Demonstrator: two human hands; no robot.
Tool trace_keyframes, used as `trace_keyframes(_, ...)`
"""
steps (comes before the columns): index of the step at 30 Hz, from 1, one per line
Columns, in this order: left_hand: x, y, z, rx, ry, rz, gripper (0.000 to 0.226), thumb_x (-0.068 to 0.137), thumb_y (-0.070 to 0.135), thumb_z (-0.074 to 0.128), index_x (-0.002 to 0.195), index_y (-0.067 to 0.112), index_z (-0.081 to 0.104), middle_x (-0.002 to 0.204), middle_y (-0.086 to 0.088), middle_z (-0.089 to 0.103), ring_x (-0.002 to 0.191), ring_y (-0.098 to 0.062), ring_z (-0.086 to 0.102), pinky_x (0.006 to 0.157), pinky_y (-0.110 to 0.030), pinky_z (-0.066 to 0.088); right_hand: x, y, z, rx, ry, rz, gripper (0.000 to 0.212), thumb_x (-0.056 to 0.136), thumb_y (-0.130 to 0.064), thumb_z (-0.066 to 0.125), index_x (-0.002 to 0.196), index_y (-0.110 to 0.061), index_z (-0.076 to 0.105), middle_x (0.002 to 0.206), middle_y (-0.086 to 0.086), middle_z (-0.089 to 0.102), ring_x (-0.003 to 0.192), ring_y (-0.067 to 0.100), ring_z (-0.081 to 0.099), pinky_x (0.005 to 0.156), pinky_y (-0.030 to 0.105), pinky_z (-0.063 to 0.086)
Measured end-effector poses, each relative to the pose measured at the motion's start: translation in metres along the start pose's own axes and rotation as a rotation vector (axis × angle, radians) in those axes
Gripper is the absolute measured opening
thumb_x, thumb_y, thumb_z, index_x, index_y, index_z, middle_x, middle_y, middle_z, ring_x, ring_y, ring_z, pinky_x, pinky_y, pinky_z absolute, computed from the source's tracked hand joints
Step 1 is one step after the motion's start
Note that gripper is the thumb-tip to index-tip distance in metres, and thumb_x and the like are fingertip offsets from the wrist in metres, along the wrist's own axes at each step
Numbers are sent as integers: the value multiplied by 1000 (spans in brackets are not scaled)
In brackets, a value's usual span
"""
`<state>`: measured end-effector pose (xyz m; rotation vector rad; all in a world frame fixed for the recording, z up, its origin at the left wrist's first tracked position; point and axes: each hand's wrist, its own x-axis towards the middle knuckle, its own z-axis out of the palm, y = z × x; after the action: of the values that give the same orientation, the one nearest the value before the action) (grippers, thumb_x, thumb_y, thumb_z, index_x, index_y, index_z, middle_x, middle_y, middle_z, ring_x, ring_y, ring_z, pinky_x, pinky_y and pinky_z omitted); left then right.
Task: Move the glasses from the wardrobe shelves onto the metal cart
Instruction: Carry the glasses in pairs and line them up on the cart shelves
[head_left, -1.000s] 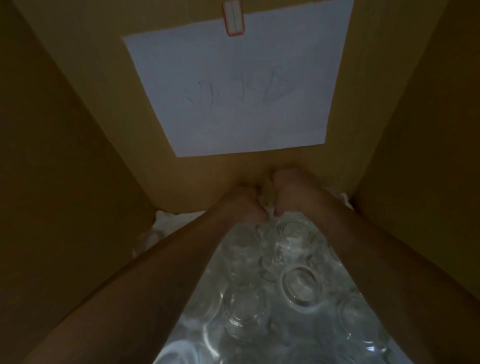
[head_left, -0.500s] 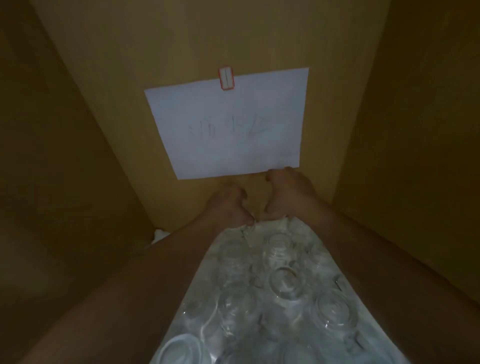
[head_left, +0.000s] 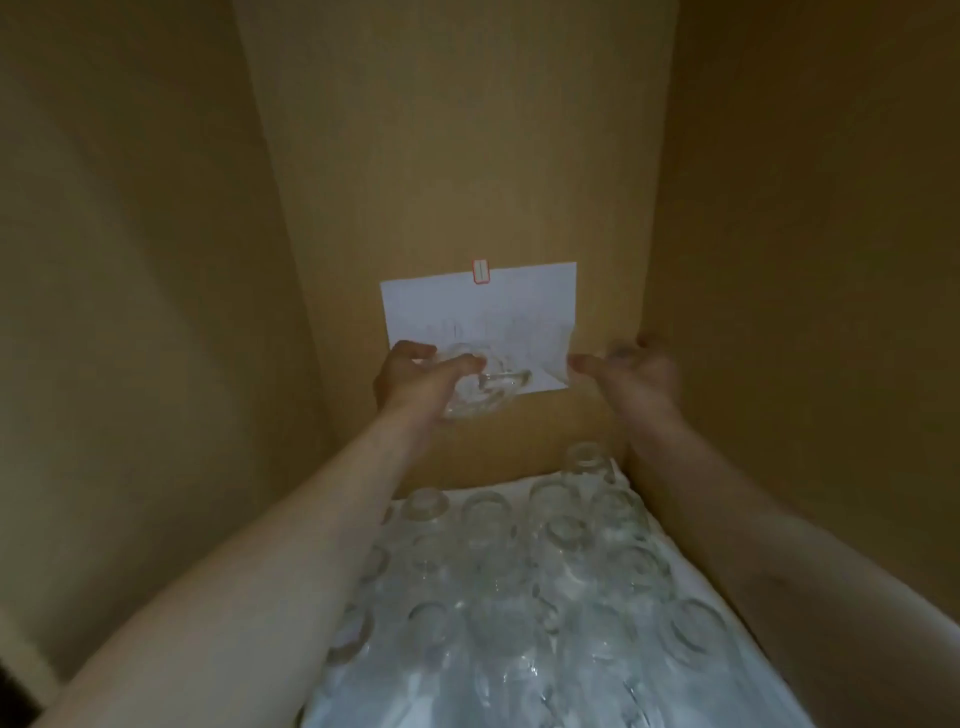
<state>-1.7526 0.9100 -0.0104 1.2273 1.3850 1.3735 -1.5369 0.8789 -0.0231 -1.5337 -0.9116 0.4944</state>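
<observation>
Inside the wooden wardrobe (head_left: 467, 156), both hands are now lifted up off the shelf (head_left: 769, 670). Half a second ago they were low down among the glasses at the back edge; now they are high, in front of the white paper sheet (head_left: 483, 312) stuck on the back wall. The left hand (head_left: 415, 382) has its fingers curled round a clear glass (head_left: 480, 387), which is tipped on its side. The right hand (head_left: 636, 371) has curled fingers too, and something clear and blurry seems to be in it, but I cannot tell for sure. The other glasses (head_left: 550, 561) are round, shiny and see-through. They stand close together, bottoms up, in rows on a white sheet that covers the shelf, all the way to its back edge. The wardrobe walls are smooth and brown. A small red-edged sticker (head_left: 480, 272) holds the paper at its top edge.
</observation>
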Motion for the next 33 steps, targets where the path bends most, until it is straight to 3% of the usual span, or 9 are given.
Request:
trace_keyframes(3,-28,-4,-20,-303,-132,-119,54,69,32,91,115,17,66,120,-6,63,100,-31,69,68,-48,64,-36,-2,-14,183,12,49,104,46,-58,90,134,-17,54,115,-4,69,106,21,67,96,45,54)
trace_keyframes(5,-50,-3,-32,-554,-263,-223,41,81,24,82,116,12,67,121,-14,64,103,-36,69,75,-49,62,-61,-5,-25,259,5,71,58,60,-45,93,102,-18,63,96,0,71,90,20,68,80,39,56)
trace_keyframes(7,-76,0,-41,-809,-344,-318,40,82,15,78,118,7,63,122,-22,63,107,-41,67,90,-57,57,-83,-5,-34,303,20,81,38,68,-35,91,88,-21,61,85,2,70,80,20,67,63,31,51)
trace_keyframes(11,-120,0,-50,-982,-436,-394,54,73,13,82,123,6,64,124,-26,63,113,-44,63,97,-58,52,-130,-2,-50,289,8,46,74,53,-45,93,112,-20,55,106,2,70,90,22,72,79,44,61)
trace_keyframes(14,-151,-3,-55,-1041,-511,-445,39,83,12,78,119,5,65,125,-27,63,114,-46,61,101,-58,50,-164,4,-70,297,11,35,79,51,-43,93,113,-18,52,111,5,68,94,24,72,84,46,60)
trace_keyframes(17,-177,-10,-52,-1068,-534,-519,31,86,11,76,114,4,65,121,-30,62,109,-48,61,100,-59,50,-200,11,-94,279,56,4,68,66,-33,93,115,-20,47,110,2,64,96,20,68,75,31,54)
trace_keyframes(23,-217,-29,-27,-969,-658,-577,46,84,25,77,126,9,65,119,-25,70,115,-42,64,100,-60,49,-250,26,-144,252,216,-68,84,61,-40,95,128,-23,48,112,-4,64,99,11,67,76,24,56)
trace_keyframes(29,-263,-16,11,-889,-882,-553,70,71,34,78,133,5,62,125,-19,66,105,-32,62,90,-41,49,-268,31,-203,365,307,-141,59,65,-33,96,108,-32,57,104,2,69,98,27,72,92,42,58)
trace_keyframes(33,-294,0,59,-912,-1110,-533,88,74,28,86,150,11,47,138,-15,56,121,-34,55,112,-49,40,-268,34,-257,422,344,-154,56,70,-28,92,110,-37,54,113,0,66,94,10,72,84,30,59)
